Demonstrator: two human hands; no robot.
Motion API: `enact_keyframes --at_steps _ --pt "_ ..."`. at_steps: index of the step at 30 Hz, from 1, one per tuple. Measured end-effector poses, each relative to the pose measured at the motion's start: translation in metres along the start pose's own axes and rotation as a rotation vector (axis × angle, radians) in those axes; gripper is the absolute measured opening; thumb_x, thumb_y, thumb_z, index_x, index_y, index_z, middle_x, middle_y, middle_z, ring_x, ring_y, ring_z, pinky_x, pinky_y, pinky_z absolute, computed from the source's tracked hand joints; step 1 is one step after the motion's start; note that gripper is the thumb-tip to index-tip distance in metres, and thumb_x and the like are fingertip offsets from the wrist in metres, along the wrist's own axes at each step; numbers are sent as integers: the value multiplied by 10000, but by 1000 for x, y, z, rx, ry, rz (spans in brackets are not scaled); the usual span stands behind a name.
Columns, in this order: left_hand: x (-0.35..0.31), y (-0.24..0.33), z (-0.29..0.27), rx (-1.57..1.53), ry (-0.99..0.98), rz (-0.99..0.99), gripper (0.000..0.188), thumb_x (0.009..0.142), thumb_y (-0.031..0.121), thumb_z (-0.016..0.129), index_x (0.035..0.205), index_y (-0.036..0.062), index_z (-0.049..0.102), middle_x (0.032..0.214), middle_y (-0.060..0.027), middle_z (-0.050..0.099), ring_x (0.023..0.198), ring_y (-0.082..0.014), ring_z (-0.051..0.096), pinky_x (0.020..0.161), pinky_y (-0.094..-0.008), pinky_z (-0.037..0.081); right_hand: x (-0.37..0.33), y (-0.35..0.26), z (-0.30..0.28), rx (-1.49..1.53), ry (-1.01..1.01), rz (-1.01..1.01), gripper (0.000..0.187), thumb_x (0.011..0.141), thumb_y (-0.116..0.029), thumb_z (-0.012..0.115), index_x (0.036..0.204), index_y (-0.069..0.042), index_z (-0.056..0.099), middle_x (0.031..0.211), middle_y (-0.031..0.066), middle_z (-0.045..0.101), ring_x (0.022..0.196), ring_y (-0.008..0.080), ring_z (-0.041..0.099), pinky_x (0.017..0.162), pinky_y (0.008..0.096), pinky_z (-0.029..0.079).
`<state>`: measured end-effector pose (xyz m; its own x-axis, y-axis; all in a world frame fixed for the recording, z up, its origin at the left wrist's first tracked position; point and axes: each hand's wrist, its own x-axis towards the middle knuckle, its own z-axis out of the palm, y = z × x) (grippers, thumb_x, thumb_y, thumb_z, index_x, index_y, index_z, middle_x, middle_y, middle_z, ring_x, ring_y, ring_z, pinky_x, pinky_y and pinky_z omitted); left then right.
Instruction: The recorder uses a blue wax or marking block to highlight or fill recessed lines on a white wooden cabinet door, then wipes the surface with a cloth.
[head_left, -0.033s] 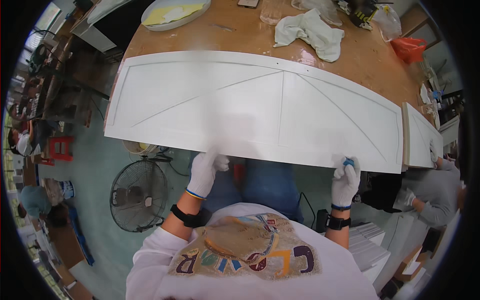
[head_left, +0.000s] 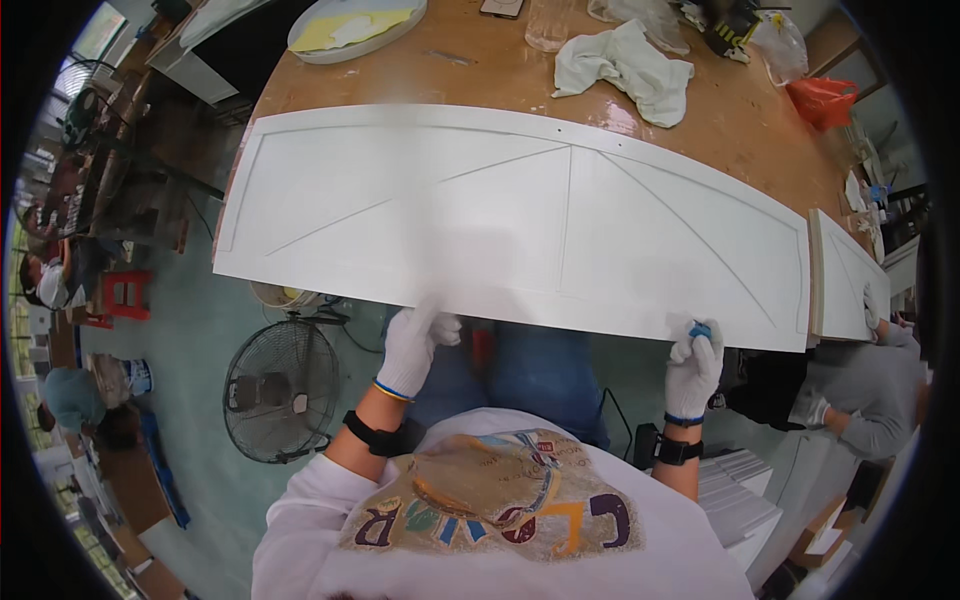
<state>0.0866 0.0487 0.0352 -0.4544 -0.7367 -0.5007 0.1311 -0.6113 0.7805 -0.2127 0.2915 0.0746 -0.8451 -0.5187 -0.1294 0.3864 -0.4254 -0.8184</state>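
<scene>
A long white panel (head_left: pixel 490 220) with grooved lines and a raised border lies on the brown table in front of me. My left hand (head_left: pixel 415 348), in a white knitted glove, is closed at the panel's near edge left of the middle, its fingertips blurred against the white. Over at the right part of the same edge is my right hand (head_left: pixel 693 372), gloved too, with its fingers closed round a small blue object (head_left: pixel 699 329). Most of that object is hidden by the fingers, so its kind does not show.
On the table (head_left: pixel 490 85) lie a white cloth (head_left: pixel 630 70), a round tray (head_left: pixel 405 30) with yellow sheet, and a red plastic bag (head_left: pixel 822 103). A black floor fan (head_left: pixel 282 390) stands at left. To the right, a person in grey (head_left: pixel 870 385) works at another white panel (head_left: pixel 845 275).
</scene>
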Motion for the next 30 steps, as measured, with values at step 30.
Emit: enact_keyframes --at_steps 30 --pt "-9 77 -123 -76 403 267 339 932 384 508 701 136 501 573 4 475 517 -121 428 524 -271 352 40 -34 -29 188 -228 95 254 825 29 591 1071 -35 602 1064 144 631 963 218 616 864 366 503"
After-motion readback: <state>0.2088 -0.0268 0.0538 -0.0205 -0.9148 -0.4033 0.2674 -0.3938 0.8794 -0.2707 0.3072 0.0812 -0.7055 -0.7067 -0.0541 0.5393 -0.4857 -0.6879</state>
